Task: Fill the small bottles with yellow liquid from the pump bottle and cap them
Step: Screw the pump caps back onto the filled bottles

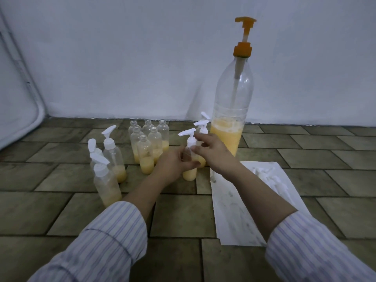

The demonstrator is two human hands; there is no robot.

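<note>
Tiled floor is carrying everything; left hand (176, 161) is gripping a bottle (190, 173) while right hand (211, 148) is pinching its cap (190, 139), probably screwing; tightening comes next.

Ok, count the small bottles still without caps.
6, clustered left of the hands: three at the back, two in the middle, one in front. More may be hidden.

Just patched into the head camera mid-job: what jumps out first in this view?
The tall pump bottle with its orange pump stands at the back right by the wall, about a third full of yellow liquid. In the centre, the left hand grips a small bottle while the right hand works its white pump cap. Behind and left stands a cluster of uncapped bottles, partly filled.
</note>
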